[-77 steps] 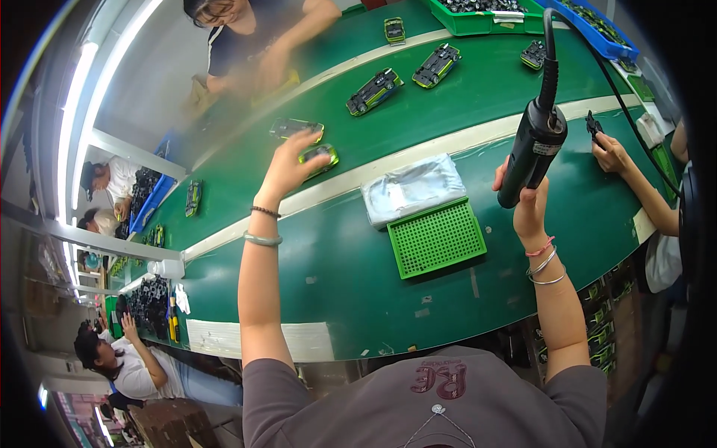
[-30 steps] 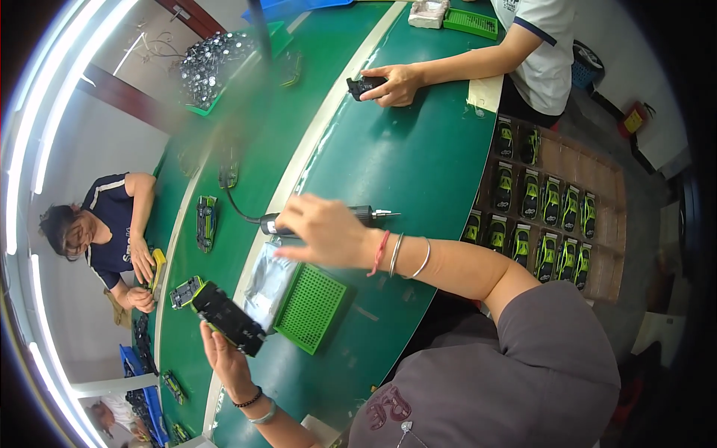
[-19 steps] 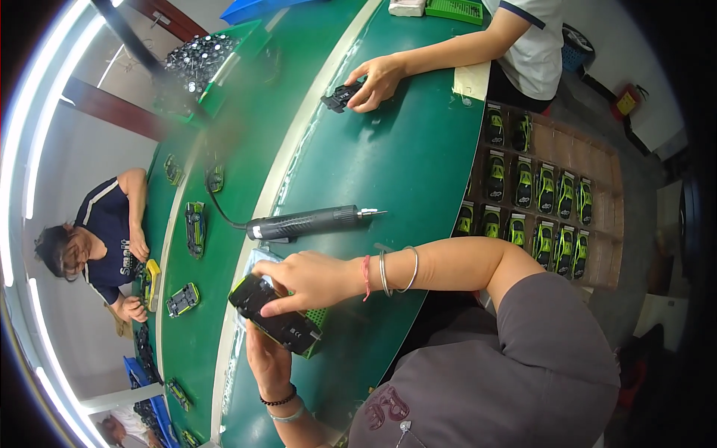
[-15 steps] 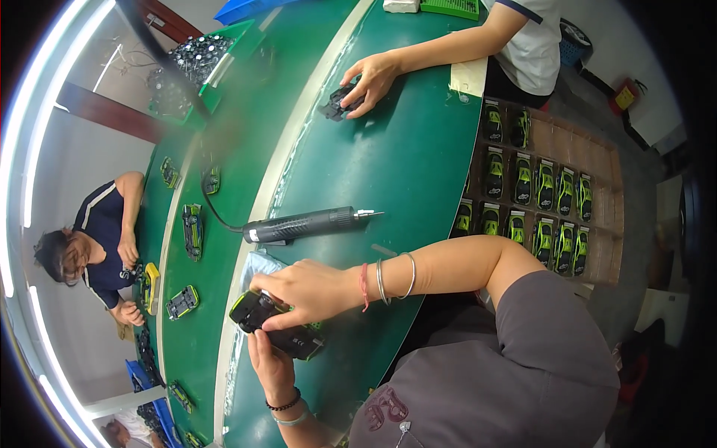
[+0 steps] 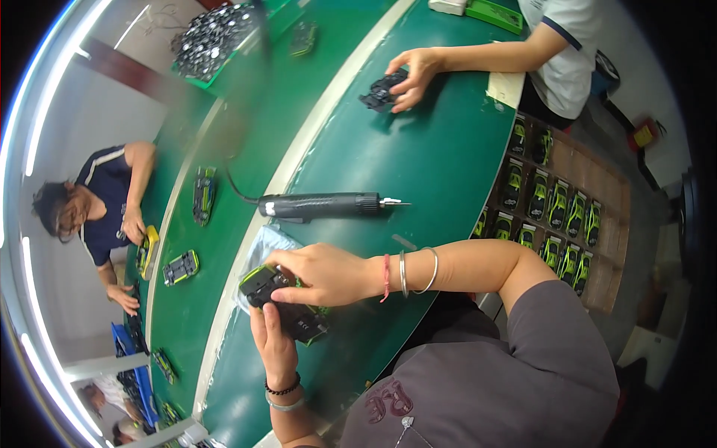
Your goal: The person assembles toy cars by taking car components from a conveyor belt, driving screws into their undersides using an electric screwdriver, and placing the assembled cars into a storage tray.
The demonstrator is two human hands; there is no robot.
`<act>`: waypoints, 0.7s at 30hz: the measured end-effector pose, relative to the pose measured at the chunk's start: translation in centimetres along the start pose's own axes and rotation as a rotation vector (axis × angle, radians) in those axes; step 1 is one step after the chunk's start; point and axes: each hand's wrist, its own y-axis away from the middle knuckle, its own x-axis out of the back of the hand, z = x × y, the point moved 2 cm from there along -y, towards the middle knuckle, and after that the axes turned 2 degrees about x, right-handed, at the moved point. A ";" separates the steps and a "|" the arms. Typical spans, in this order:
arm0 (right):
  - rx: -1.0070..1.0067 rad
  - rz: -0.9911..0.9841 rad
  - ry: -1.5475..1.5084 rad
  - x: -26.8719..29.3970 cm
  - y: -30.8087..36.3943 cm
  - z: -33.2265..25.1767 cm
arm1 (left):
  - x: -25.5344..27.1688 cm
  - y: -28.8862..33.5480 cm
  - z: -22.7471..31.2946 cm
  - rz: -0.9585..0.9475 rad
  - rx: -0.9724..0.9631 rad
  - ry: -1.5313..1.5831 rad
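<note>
Both hands were clamped on a black-and-green toy car chassis (image 5: 284,302), the left hand (image 5: 275,342) gripping from below and the right hand (image 5: 321,272) pressing on top, just above the green bench (image 5: 418,149). It looked like a fitting step on hard moulded plastic. Any fastening would call for the slim black electric screwdriver (image 5: 321,204), lying nearby.

The right hand (image 5: 323,273), wrist ringed by a red cord and two thin metal bangles, reaches across from the bent right forearm with fingers curled in a grip, while the left hand (image 5: 273,337), wearing a dark bead bracelet, rises from below, fingers closed beneath it.
</note>
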 end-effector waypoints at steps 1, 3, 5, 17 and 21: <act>-0.016 0.014 -0.016 0.0 0.0 0.1 | 0.0 0.0 -0.1 0.020 -0.003 0.004; 0.002 -0.002 -0.049 -0.3 0.1 0.1 | -0.5 -0.2 0.3 0.052 -0.051 -0.081; -0.028 0.012 -0.048 -0.5 0.0 0.1 | -0.5 -0.3 0.3 0.071 -0.068 -0.075; -0.339 -0.049 -0.367 -1.8 -0.2 1.3 | -0.5 -0.7 -0.3 0.100 0.015 0.177; -0.270 -0.049 -0.379 -2.0 -0.2 0.8 | -0.4 -0.8 -0.4 0.102 0.010 0.311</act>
